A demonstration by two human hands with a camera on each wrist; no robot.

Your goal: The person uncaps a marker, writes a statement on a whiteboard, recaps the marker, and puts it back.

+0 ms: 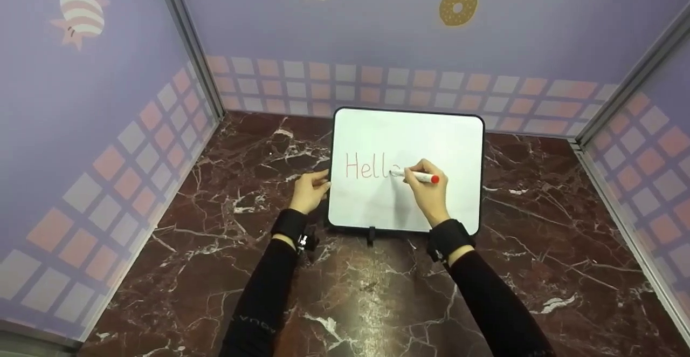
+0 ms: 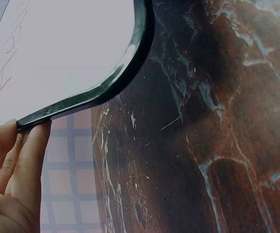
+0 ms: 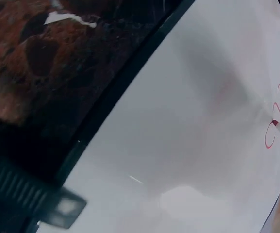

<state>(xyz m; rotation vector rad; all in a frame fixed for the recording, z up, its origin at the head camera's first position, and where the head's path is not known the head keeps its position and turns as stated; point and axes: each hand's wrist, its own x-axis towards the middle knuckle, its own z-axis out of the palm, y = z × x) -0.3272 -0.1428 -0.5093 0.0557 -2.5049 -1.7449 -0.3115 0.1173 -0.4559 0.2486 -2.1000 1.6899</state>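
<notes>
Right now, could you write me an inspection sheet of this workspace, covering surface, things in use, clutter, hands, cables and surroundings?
Surface: glossy dark red-brown marbled tabletop with pale veins.
Job's things: rectangular whiteboard with a black frame, bearing red handwriting, "Hell" plus an unfinished curved letter; white marker with a red end, its red tip at that letter.
Clutter: nothing seen.
Hands: left hand grips the whiteboard's left edge; right hand holds the marker.
Cables: nothing seen.
Surroundings: lavender wall panels with pink-and-white squares; grey corner posts.
</notes>
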